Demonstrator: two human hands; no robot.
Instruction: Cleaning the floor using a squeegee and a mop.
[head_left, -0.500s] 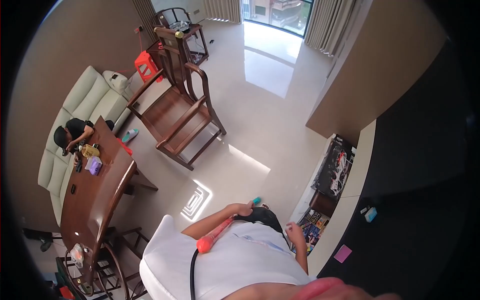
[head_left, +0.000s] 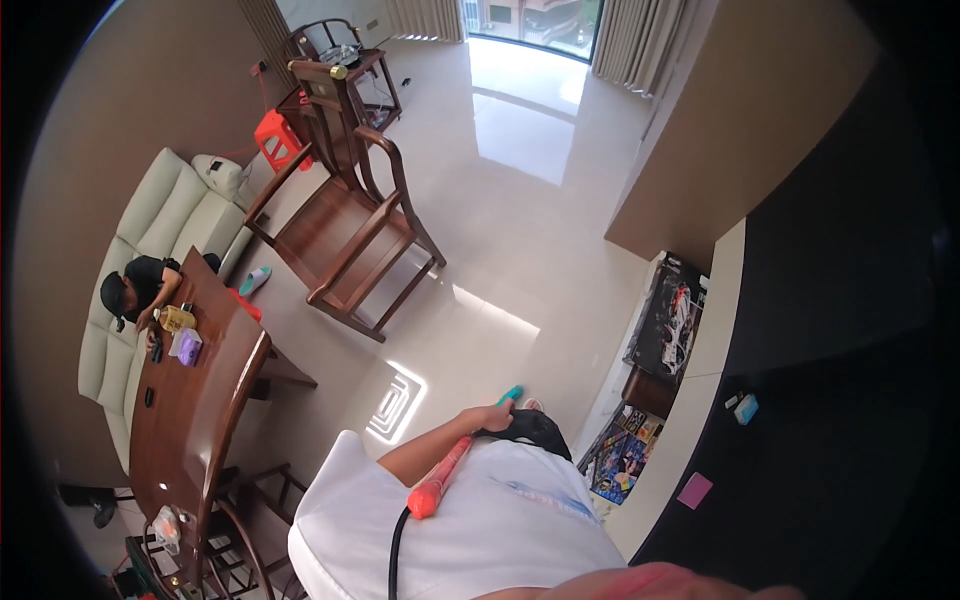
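In front of my body, my left hand [head_left: 488, 416] is closed around a slim teal object [head_left: 511, 394], whose end sticks out past the fingers. I cannot make out its kind. Below that hand lies black clothing [head_left: 538, 432]. A red-orange tube-like thing [head_left: 428, 497] with a rounded end rests against my white shirt [head_left: 510, 510], and a black cord [head_left: 396, 560] runs down beside it. My right hand is out of view.
A wooden armchair [head_left: 335, 235] stands ahead on the tiled floor [head_left: 520, 240]. A person in a black cap [head_left: 118, 293] leans over the long wooden table [head_left: 200, 400] at left. To the right are a low shelf [head_left: 625, 455] with printed items and a dark surface [head_left: 800, 430] holding a pink card [head_left: 695, 490].
My right hand has gone out of view. More of the teal object shows beyond my left hand. The view has shifted slightly, and the shoe tip by my hand shows more.
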